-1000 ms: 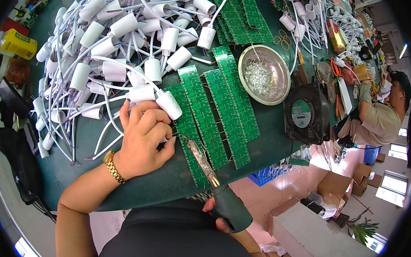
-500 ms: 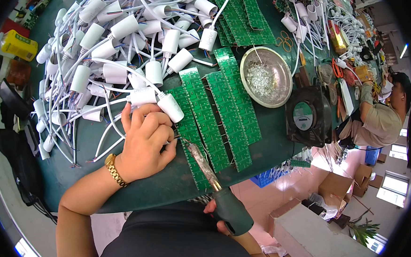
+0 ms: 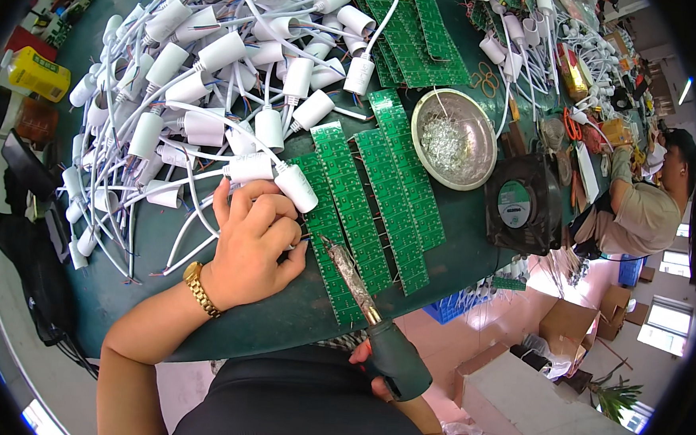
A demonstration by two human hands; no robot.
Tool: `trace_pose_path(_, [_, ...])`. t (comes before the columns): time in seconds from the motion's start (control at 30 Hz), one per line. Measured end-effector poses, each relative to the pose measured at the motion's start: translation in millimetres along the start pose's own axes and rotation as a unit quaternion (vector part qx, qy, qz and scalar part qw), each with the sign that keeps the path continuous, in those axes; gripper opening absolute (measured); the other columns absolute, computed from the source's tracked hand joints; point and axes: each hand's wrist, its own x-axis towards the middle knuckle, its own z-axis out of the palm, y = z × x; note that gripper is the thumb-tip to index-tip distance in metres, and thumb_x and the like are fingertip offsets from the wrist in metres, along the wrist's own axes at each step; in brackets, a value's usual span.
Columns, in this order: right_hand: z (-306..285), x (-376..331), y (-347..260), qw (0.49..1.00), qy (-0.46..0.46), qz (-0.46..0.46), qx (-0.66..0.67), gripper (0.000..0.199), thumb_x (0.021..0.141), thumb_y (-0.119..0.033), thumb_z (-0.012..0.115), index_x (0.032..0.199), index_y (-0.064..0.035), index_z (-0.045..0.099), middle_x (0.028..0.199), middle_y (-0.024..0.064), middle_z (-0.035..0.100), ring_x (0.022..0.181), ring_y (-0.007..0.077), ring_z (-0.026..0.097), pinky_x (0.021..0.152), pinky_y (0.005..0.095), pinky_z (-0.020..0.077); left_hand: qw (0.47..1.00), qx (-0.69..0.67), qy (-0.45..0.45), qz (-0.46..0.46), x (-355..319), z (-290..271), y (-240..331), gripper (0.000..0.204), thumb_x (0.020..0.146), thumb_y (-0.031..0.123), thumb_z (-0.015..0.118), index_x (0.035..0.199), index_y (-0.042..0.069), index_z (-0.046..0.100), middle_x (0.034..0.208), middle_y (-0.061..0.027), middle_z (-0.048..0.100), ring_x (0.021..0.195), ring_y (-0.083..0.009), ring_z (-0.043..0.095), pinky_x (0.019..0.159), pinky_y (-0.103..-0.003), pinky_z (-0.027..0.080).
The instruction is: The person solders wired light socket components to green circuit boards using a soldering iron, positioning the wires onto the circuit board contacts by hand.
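Observation:
My left hand (image 3: 252,239), a gold watch (image 3: 200,288) on its wrist, is closed over the near edge of the green circuit boards. Its thumb and forefinger pinch a thin wire that ends at the left board strip (image 3: 326,216); the fingers hide most of it. White lamp holders lie against its knuckles, the nearest one (image 3: 296,187) resting partly on that strip. My right hand (image 3: 362,351) grips the dark green handle of a soldering iron (image 3: 352,283), which hides most of the fingers. The iron's tip is beside the wire, at the strip's surface.
A heap of white lamp holders (image 3: 223,50) with cables covers the table's left. More circuit boards (image 3: 410,42) are stacked at the back. A metal bowl (image 3: 479,166) holds silvery bits, with a black fan (image 3: 524,204) beside it. Another person (image 3: 647,208) sits at the right.
The whole view has shifted slightly, with the table's contents a little lower. The iron's tip stays near the wire end, and both hands keep their grip.

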Motion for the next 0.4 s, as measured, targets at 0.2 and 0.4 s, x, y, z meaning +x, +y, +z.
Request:
trace_pose_path(0.2, [0.6, 2.0, 21.4, 0.982, 0.043, -0.158, -0.093, 0.048, 0.08, -0.049, 0.068, 0.102, -0.0067, 0.065, 0.085, 0.0025, 0.069, 0.08, 0.0207, 0.066, 0.071, 0.0306, 0.0512, 1.0, 0.0, 0.006, 0.003, 0.1, 0.8, 0.8, 0.027, 0.061, 0.009, 0.075, 0.072, 0.014, 0.052, 0.096, -0.0022, 0.052, 0.108, -0.028, 0.049, 0.104, -0.058, 0.016])
trace_pose_path(0.4, [-3.2, 1.2, 27.5, 0.971, 0.011, -0.189, -0.147, 0.04, 0.085, -0.043, 0.065, 0.101, -0.0067, 0.065, 0.086, 0.0021, 0.069, 0.082, 0.022, 0.065, 0.07, 0.0325, 0.0515, 1.0, 0.0, 0.0, -0.002, -0.2, -0.5, 0.6, 0.027, 0.061, 0.009, 0.076, 0.072, 0.014, 0.052, 0.097, -0.0025, 0.052, 0.109, -0.0281, 0.049, 0.103, -0.058, 0.017])
